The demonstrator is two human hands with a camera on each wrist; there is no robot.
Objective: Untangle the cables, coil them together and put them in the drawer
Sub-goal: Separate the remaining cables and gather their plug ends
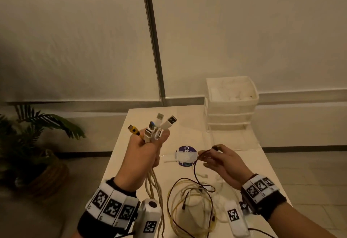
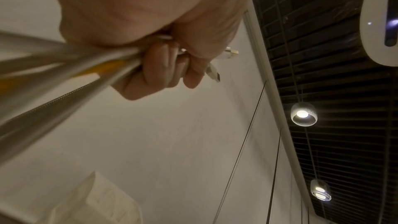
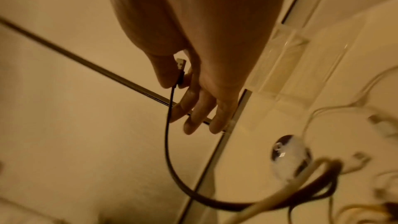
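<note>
**White and yellow cables bunched in one fist**

White USB plug ends (image 1: 161, 125) fan up from the left hand (image 1: 144, 155), its grip closed round the cable bundle (image 2: 64, 64). The right hand (image 1: 223, 162) pinches a dark cable (image 3: 170, 125) by its plug. Loose loops (image 1: 189, 200) lie near on the bench (image 1: 234, 155); the drawer unit (image 1: 231, 104), seemingly shut, stands far right.
</note>
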